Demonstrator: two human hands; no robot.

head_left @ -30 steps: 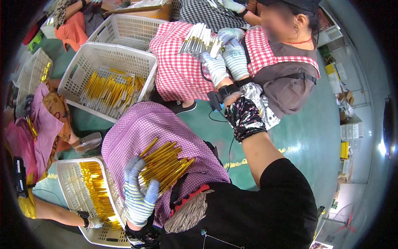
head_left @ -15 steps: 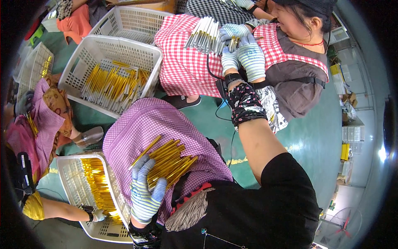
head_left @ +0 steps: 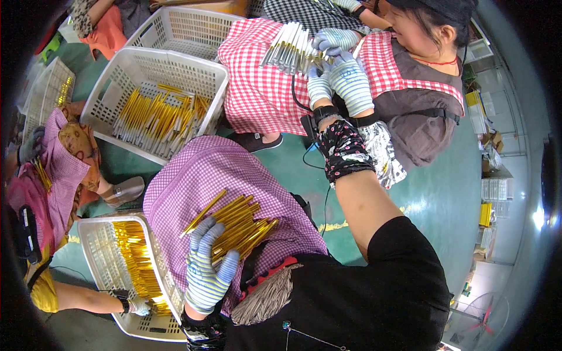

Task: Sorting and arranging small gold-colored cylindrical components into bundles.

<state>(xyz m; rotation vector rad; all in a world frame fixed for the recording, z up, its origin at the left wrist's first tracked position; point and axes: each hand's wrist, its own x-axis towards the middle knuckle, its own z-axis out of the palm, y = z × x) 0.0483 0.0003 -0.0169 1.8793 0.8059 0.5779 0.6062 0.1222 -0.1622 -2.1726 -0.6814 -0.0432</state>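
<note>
My left hand [head_left: 208, 269], in a striped knit glove, lies with fingers stretched and thumb apart against a pile of slim gold sticks [head_left: 240, 225]. They rest on the purple checked apron [head_left: 199, 167] over my lap. My right arm reaches far out; its gloved right hand [head_left: 319, 86] is beside a co-worker's two gloved hands [head_left: 351, 76]. Its fingertips close around the gold ends of a few sticks, partly covered by the co-worker's hand. A bundle of white-ended sticks [head_left: 290, 48] lies on the co-worker's red checked apron [head_left: 254, 76], next to these hands.
A white crate [head_left: 213, 82] of gold-and-white sticks stands ahead, with another crate [head_left: 187, 20] behind it. At my left, another person's hand [head_left: 139, 305] reaches into a crate [head_left: 96, 234] of gold sticks. A black cable [head_left: 325, 210] hangs near my right arm.
My right hand and the co-worker's nearer hand have shifted slightly left. The gold ends between them are less visible. My left hand stays at the pile.
</note>
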